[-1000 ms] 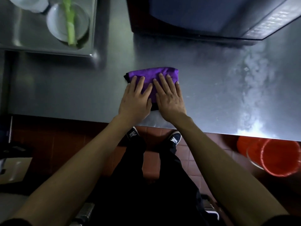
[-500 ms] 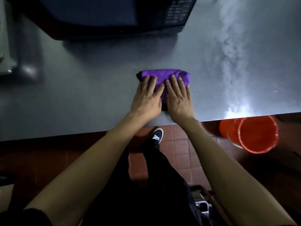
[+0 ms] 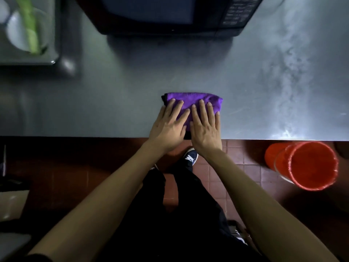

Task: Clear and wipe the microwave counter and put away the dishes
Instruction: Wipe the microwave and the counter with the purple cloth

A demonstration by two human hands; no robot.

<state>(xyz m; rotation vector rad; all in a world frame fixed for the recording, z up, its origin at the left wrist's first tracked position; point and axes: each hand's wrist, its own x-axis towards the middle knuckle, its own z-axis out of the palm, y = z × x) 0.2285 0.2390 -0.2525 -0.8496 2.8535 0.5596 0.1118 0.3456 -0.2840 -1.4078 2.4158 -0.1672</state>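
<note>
A folded purple cloth (image 3: 192, 98) lies on the steel counter (image 3: 113, 103) close to its front edge. My left hand (image 3: 168, 123) and my right hand (image 3: 205, 125) press flat on the cloth side by side, fingers straight and pointing away from me. The black microwave (image 3: 170, 16) stands at the back of the counter, directly beyond the cloth. At the far left a steel sink (image 3: 54, 35) holds a white plate (image 3: 17, 31) with a green stalk (image 3: 31, 29) lying across it.
A red bucket (image 3: 309, 165) stands on the tiled floor under the counter edge at the right. Hazy wet streaks (image 3: 289, 76) cover the counter's right part. My feet and dark trousers are below the counter edge.
Both hands slid the cloth rightwards along the counter in front of the microwave, then stayed near the front edge. The view swung right and back; the sink is again in sight.
</note>
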